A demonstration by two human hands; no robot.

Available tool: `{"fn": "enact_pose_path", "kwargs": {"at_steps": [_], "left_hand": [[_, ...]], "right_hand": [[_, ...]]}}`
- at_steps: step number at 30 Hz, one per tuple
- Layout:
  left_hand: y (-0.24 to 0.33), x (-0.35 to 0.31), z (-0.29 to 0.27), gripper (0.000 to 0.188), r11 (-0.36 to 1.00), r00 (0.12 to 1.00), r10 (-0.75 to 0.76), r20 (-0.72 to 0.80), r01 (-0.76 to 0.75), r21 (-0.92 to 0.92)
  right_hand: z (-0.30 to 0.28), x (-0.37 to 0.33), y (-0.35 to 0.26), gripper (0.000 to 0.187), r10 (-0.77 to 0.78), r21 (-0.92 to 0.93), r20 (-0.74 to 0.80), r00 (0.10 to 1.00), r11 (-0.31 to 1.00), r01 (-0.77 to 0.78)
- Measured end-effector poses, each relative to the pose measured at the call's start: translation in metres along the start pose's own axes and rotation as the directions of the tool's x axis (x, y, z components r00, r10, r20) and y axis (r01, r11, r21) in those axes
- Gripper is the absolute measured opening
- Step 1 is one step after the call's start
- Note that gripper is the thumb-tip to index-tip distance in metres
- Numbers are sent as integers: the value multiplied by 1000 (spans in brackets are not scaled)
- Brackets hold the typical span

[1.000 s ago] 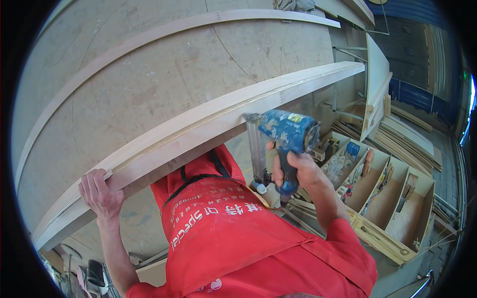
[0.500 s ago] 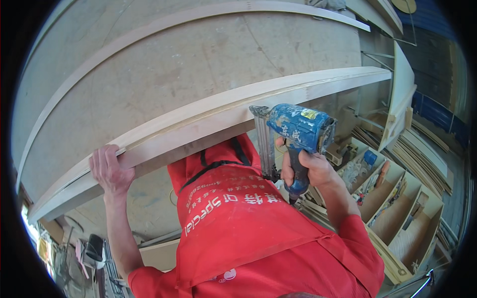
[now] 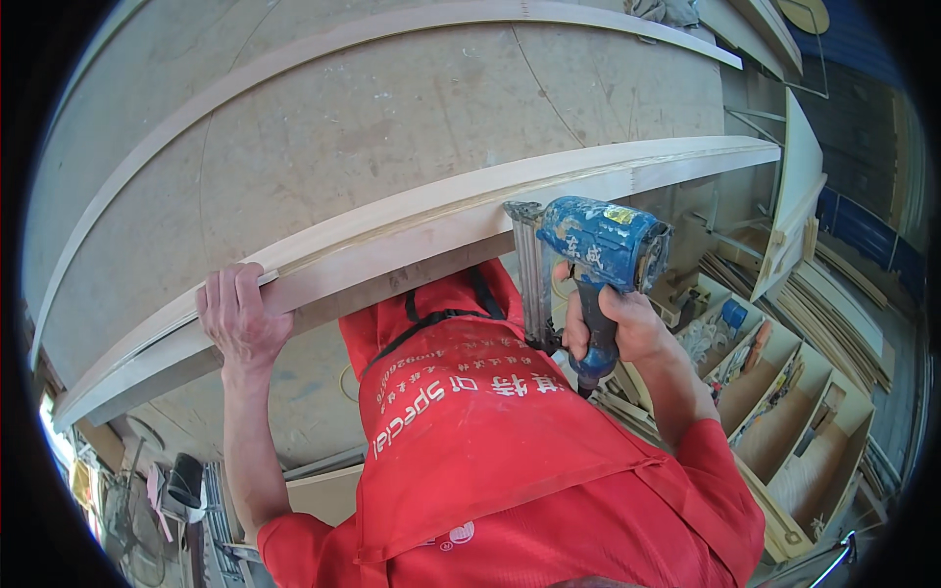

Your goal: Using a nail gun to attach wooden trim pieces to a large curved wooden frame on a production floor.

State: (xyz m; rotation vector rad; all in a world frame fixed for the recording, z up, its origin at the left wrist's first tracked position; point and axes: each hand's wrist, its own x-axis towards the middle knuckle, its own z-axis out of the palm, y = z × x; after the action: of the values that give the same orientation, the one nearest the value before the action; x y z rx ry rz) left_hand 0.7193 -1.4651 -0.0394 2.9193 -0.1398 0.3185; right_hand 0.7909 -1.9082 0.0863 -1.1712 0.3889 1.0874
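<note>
Head camera view, looking down, from left to right. At the left, a bare forearm is raised almost straight from the lower edge, and the wrist is bent slightly over the work. The left hand (image 3: 243, 316) is clamped on a long pale wooden board (image 3: 412, 243), its fingers curled over the upper edge; the thumb is too hidden to be told. The board is seen slanting across the middle, up towards the right, with a layered seam along its length. Beyond it, a thinner wooden strip (image 3: 294, 61) is laid on a stained grey table (image 3: 470, 108). A red apron (image 3: 470, 412) is worn, below centre. Right of centre, the nose of a blue nail gun (image 3: 603, 235) is held at the board's front face; whether contact is made cannot be told. Its dark handle is wrapped by the right hand (image 3: 627, 318), the elbow bent and the forearm angled in from the lower right. Fastening of the layers appears to be in hand. For the next move, a squarely set nose and a steadied board would seem to be needed.
</note>
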Motion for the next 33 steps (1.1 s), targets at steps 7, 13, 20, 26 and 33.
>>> {"fn": "enact_pose_path", "kwargs": {"at_steps": [7,13,20,26,33], "left_hand": [[-27,-12,-12,35,999,1000,-7,24,8,-42],[-83,-42,-32,40,999,992,-14,124,18,-32],[-194,-109,-67,44,1000,993,-25,115,26,-7],[-252,-146,-75,45,1000,997,-27,77,28,-7],[-264,-151,-74,44,999,997,-36,73,36,1]], "right_hand": [[56,18,27,74,-78,-44,-121,990,996,74],[117,36,49,72,-118,-88,-268,956,991,98],[205,55,93,70,-120,-5,-229,966,993,122],[243,71,109,70,-122,-15,-213,969,992,122],[255,77,115,72,-104,-51,-239,965,994,94]]}}
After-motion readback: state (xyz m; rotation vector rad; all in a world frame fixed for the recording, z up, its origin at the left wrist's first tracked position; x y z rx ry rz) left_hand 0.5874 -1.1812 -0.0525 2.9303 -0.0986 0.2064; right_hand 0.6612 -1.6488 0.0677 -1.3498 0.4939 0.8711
